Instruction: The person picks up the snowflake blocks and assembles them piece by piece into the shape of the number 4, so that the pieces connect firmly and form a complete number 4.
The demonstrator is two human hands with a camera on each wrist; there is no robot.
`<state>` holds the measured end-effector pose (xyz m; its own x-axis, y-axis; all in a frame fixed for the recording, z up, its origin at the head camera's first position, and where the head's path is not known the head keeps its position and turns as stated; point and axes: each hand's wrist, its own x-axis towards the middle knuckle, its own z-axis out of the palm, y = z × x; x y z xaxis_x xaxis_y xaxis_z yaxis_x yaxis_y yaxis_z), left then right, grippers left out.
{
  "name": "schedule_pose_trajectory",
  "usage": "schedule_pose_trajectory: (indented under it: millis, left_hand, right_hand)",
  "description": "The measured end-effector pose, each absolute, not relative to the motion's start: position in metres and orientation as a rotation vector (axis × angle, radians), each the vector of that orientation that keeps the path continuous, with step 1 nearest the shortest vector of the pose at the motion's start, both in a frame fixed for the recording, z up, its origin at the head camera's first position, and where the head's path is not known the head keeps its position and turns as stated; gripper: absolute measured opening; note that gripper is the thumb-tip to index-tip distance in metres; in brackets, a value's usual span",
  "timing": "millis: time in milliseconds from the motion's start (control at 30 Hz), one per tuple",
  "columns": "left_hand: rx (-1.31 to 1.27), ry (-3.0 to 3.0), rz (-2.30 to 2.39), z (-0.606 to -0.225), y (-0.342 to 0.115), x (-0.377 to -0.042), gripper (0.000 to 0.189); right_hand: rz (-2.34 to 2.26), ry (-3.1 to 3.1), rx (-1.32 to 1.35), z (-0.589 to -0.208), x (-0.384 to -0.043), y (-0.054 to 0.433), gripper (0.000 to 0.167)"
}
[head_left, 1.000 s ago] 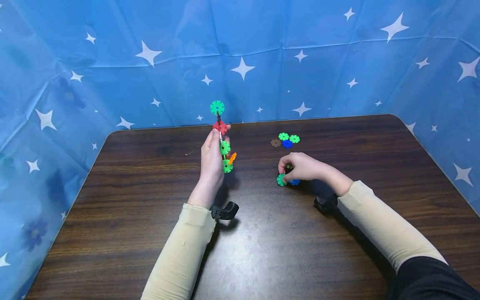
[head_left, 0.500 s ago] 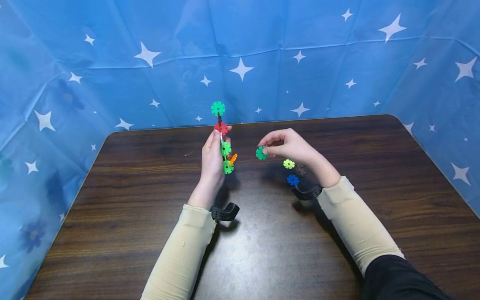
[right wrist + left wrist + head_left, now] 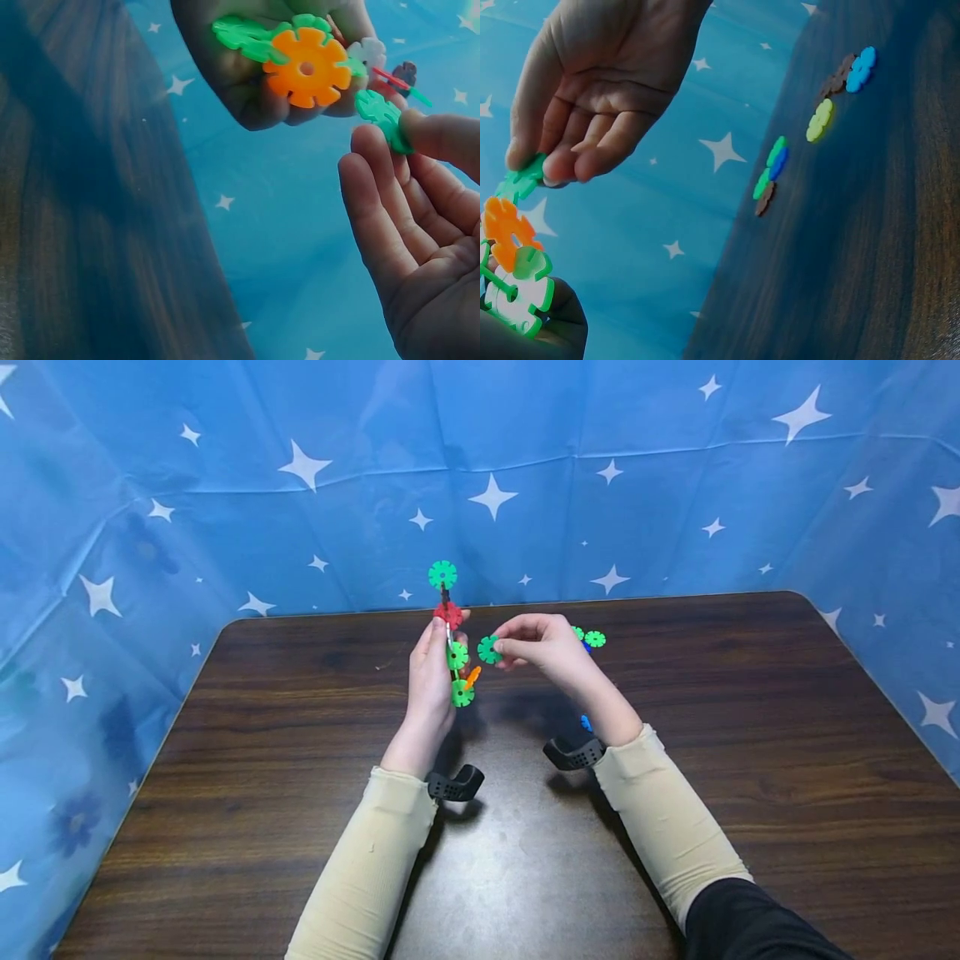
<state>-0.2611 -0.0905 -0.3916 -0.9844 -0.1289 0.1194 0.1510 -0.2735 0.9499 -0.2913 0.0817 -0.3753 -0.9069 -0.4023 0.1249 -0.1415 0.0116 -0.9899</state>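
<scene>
My left hand point(image 3: 430, 685) grips a chain of notched plastic discs slotted into one another. Its top green disc point(image 3: 442, 575) stands above a dark one and a red disc point(image 3: 448, 616). Lower down are green discs, and an orange disc point(image 3: 307, 67) juts out toward the right. A white disc point(image 3: 367, 54) in the chain shows in the right wrist view. Between thumb and fingers, my right hand point(image 3: 551, 652) pinches a loose green disc point(image 3: 490, 649), held just right of the chain and apart from it in the head view.
On the dark wooden table point(image 3: 300, 760) lie several loose discs, partly behind my right arm in the head view. The left wrist view shows a yellow disc point(image 3: 820, 121), a light blue disc point(image 3: 862, 70) and brown ones. A blue star-patterned cloth point(image 3: 525, 460) hangs behind the table.
My right hand has lifted the green disc off the table and carried it left and away from me, close to the chain. My left hand has stayed nearly still.
</scene>
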Motion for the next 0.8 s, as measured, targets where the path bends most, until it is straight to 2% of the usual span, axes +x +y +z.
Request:
schedule_pose_trajectory:
  millis: [267,800]
  left_hand:
    - [-0.020,-1.746,-2.416,-0.392,-0.089,-0.261,0.055]
    - [-0.016,-1.676,-2.403,-0.393,-0.089,-0.262,0.048]
  right_hand:
    - [-1.987,2.081,-0.587,-0.381,-0.291,0.076,0.017]
    - [-1.983,2.097,-0.626,-0.387,-0.286,0.068,0.012]
